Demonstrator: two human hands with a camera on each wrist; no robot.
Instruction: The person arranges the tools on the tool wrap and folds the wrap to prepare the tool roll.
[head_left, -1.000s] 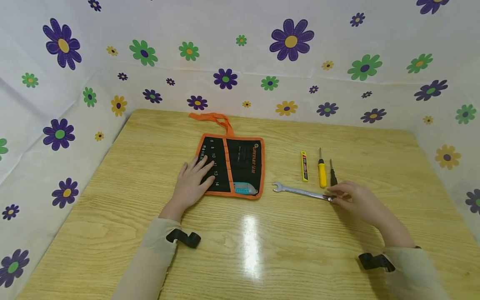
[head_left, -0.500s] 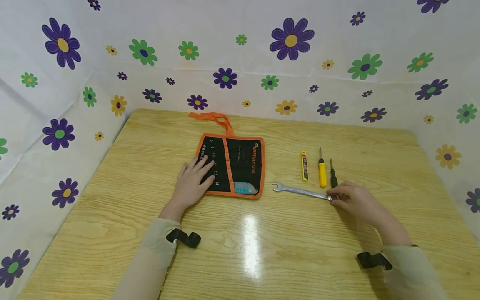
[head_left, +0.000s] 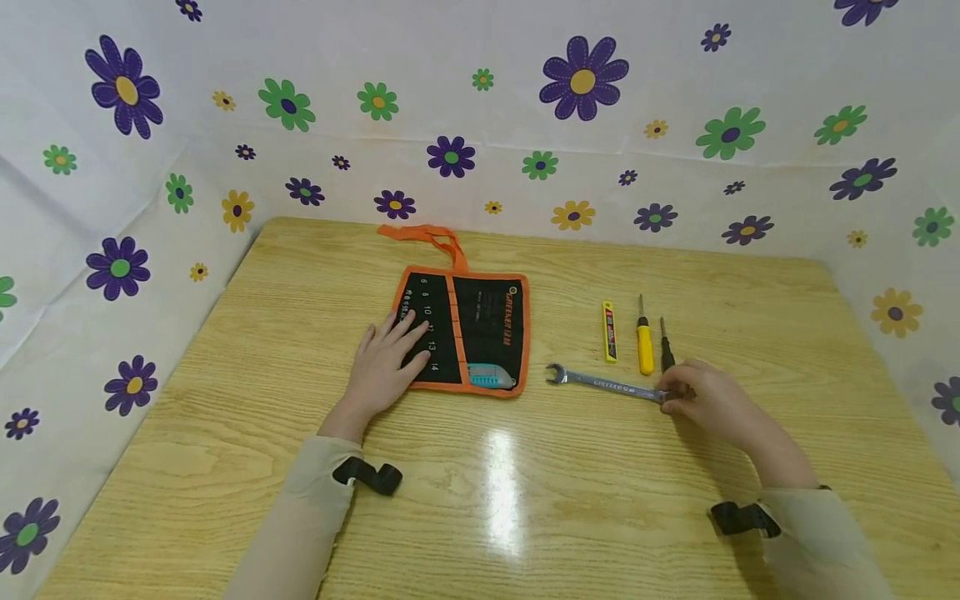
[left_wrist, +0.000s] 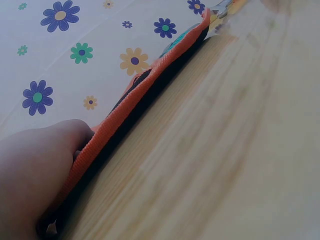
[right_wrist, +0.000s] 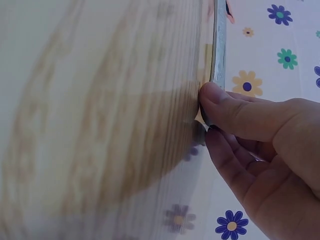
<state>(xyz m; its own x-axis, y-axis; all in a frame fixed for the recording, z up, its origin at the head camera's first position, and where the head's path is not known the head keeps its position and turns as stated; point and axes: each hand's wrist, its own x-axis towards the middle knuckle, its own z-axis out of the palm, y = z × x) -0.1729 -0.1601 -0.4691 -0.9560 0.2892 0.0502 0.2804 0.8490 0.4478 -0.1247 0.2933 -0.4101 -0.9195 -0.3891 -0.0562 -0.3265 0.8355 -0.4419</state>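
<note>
Flower-print sheeting (head_left: 480, 108) backs and flanks a light wood-grain table (head_left: 570, 500); glare spot near the middle. Step in hand, as I read it: wrench (head_left: 611, 385) being handled at its right end. Right hand (head_left: 708, 404) pinches that end between thumb and fingers, covering most of it. Left hand (head_left: 382, 367) lies spread, fingers straight, over the left part of the black pouch (head_left: 487, 317), gripping nothing I can make out; probably steadying it. Next move calls for a firm pinch: held at one end, the wrench could swing or twist in the fingers. Keep the pouch flat meanwhile. Wrench sits right of the pouch, just short of its edge, running roughly crosswise, open-end head pointing left; can't tell if that head touches the wood. Bright chrome, slim straight shank, raised lettering visible but too small to read. Beyond it, side by side: yellow-red case (head_left: 610, 333), yellow-handled screwdriver (head_left: 645, 346), black screwdriver (head_left: 667, 350). Pouch has orange trim, printed size numbers, teal cutter (head_left: 487, 376) in its near pocket.
</note>
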